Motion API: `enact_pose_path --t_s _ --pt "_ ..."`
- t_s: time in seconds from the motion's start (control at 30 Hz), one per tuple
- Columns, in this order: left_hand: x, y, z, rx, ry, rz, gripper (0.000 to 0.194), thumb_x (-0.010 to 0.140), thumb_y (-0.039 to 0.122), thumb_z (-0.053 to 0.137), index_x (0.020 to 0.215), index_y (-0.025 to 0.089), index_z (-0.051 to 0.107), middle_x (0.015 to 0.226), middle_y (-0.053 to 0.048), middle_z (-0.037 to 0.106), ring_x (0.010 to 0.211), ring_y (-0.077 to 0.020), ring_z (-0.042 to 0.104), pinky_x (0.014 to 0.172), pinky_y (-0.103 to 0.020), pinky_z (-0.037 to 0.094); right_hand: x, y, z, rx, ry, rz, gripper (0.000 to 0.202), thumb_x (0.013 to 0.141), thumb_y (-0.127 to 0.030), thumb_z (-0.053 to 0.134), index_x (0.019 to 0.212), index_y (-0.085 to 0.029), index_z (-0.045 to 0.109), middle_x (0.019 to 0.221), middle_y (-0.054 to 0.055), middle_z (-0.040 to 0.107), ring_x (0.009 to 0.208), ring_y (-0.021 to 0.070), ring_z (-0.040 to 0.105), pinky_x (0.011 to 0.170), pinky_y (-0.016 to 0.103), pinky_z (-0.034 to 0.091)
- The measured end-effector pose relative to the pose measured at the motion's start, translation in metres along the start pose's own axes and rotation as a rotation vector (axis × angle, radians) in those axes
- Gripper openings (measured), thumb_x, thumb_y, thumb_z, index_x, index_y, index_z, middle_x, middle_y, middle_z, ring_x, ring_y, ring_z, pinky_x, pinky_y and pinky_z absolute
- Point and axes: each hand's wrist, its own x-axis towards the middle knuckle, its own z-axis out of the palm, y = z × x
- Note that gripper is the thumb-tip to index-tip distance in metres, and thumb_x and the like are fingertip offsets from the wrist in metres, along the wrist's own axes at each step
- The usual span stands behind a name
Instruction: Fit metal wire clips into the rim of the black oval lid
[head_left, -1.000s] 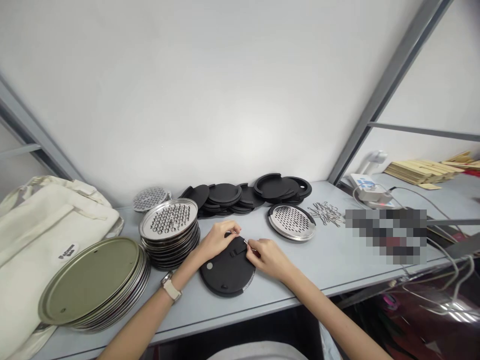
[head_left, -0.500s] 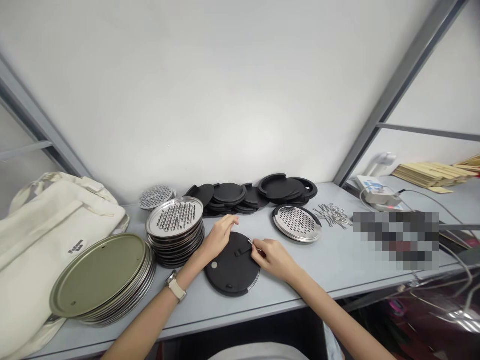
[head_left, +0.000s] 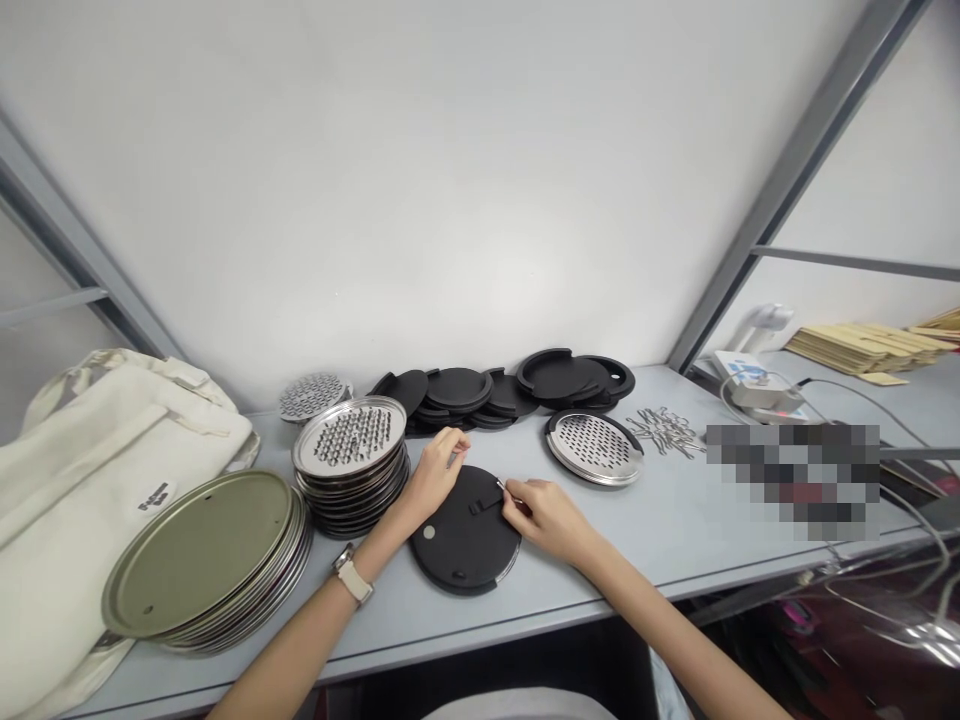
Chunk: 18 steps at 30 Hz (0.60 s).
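A round black disc (head_left: 465, 550) lies on the grey table in front of me, with a small pale dot and a recessed slot on its face. At its upper left edge is my left hand (head_left: 436, 470), fingers bent together; a small shiny piece seems to show at the fingertips, too small to name. My right hand (head_left: 546, 515) pinches a small metal clip (head_left: 503, 487) at the disc's upper right edge. A round perforated metal grater plate (head_left: 596, 447) with black edge pieces lies beyond my right hand.
Left of my hands stand stacked grater plates (head_left: 351, 437) and green round plates (head_left: 202, 550), beside a cream bag (head_left: 82, 460). Black round holders (head_left: 457, 388) lie along the wall. Loose metal clips (head_left: 666, 431) and a white device (head_left: 754, 390) with cables are to the right.
The fingers of my left hand have curled in and shifted slightly left. My right hand stays at the disc's edge with the clip.
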Motion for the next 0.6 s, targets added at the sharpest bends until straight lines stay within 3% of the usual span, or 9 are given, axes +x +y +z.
enact_pose_path --t_s 0.17,0.3,0.6 --pt "-0.0011 0.0006 -0.0016 0.053 0.062 -0.041 0.021 0.089 0.004 0.030 0.089 0.018 0.046 0.084 -0.001 0.049 0.080 -0.0136 0.053 0.075 -0.027 0.043 -0.0002 0.0000 0.0003 0.007 -0.006 0.003 0.023 0.088 -0.019 0.040 0.065 -0.021 0.040 0.052 -0.005 0.040 0.049 0.0107 0.040 0.053 0.022 0.026" --pt "-0.0013 -0.0010 -0.0012 0.102 0.111 -0.040 0.025 0.084 -0.001 0.031 0.091 0.018 0.045 0.091 -0.003 0.047 0.090 -0.0160 0.049 0.082 -0.030 0.041 -0.0001 -0.0004 -0.0001 0.009 -0.008 0.005 0.023 0.088 -0.019 0.040 0.064 -0.021 0.040 0.052 -0.005 0.039 0.049 0.0107 0.040 0.053 0.021 0.027" --pt "-0.0018 0.0068 -0.0018 0.114 -0.051 0.047 0.019 0.087 0.003 0.034 0.091 0.018 0.045 0.092 -0.004 0.046 0.091 -0.0178 0.047 0.083 -0.033 0.039 0.0002 -0.0008 -0.0001 -0.008 0.003 -0.003 0.022 0.087 -0.018 0.042 0.065 -0.020 0.046 0.053 -0.004 0.043 0.049 0.0111 0.041 0.053 0.022 0.027"
